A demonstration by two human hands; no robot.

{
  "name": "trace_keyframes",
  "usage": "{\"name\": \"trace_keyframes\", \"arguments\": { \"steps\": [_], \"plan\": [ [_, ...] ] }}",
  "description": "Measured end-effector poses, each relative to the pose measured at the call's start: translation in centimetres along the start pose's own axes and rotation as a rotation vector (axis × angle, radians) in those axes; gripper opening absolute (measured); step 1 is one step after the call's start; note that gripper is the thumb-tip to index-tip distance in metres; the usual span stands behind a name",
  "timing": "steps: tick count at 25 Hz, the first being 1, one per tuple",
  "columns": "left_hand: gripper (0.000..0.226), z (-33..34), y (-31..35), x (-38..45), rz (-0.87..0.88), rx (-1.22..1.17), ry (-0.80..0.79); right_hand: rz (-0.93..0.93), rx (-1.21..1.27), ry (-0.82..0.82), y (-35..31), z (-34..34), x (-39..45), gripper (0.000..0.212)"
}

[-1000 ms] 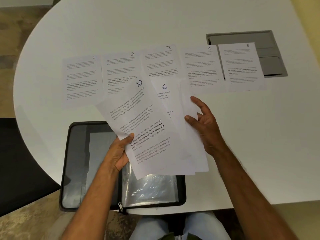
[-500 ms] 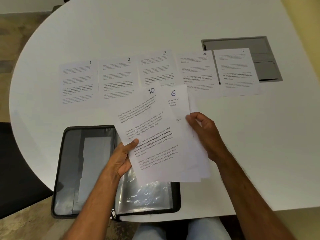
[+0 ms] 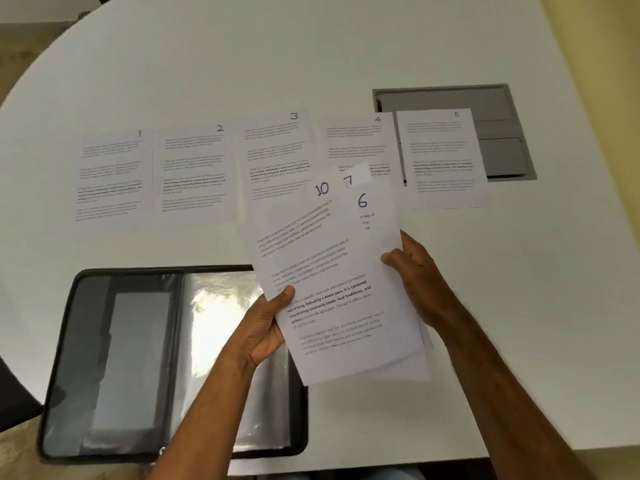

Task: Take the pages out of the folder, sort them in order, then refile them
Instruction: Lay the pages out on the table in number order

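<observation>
Holding fanned pages (image 3: 332, 292) above the table (image 3: 311, 64), long axis tilting up-left to down-right; left hand (image 3: 263, 327) pinching the left edge, right hand (image 3: 412, 278) gripping the right edge, folder (image 3: 138, 358) lying open below-left.

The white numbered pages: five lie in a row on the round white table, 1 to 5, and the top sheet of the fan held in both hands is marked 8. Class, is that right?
Not quite. The head view shows the top sheet of the fan marked 10, not 8. The rest stands: white numbered pages 1 to 5 lie in a row on the round white table, and the left hand and right hand hold the fan.
</observation>
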State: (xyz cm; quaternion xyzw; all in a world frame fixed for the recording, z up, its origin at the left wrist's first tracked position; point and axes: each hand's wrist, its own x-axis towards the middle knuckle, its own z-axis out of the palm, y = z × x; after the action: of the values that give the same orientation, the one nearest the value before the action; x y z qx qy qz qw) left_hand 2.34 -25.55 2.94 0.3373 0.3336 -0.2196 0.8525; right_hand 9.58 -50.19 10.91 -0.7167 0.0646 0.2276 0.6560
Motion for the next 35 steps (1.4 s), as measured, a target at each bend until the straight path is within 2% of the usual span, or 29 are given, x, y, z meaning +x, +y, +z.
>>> {"name": "trace_keyframes", "arguments": {
  "steps": [11, 15, 21, 25, 28, 31, 33, 35],
  "plan": [
    [0.041, 12.6, -4.4, 9.1, 0.001, 0.096, 0.029, 0.048, -0.024, 0.265, 2.1, -18.3, 5.1, 0.031],
    [0.040, 15.4, -4.8, 11.6, 0.024, 0.136, 0.071, 0.035, -0.058, 0.422, 4.2, -25.3, 8.1, 0.008],
    [0.051, 17.3, -5.5, 14.7, 0.012, 0.221, 0.086, 0.039, -0.050, 0.717, 7.8, -35.1, 13.9, 0.015],
    [0.054, 17.5, -6.2, 16.3, 0.009, 0.271, 0.090, 0.120, -0.221, 0.855, 10.7, -39.6, 17.6, 0.026],
    [0.054, 17.4, -6.3, 17.2, 0.006, 0.296, 0.090, 0.152, -0.448, 0.979, 11.2, -40.9, 19.1, 0.032],
    [0.054, 17.2, -6.1, 17.8, 0.011, 0.297, 0.104, 0.055, -0.737, 1.060, 11.8, -38.9, 19.0, 0.049],
    [0.054, 17.2, -6.1, 18.0, 0.005, 0.290, 0.107, -0.035, -0.900, 0.981, 13.5, -35.6, 18.1, 0.055],
    [0.053, 17.5, -6.1, 18.1, -0.004, 0.288, 0.095, 0.022, -0.993, 0.775, 15.5, -31.8, 16.7, 0.066]
  ]
}}
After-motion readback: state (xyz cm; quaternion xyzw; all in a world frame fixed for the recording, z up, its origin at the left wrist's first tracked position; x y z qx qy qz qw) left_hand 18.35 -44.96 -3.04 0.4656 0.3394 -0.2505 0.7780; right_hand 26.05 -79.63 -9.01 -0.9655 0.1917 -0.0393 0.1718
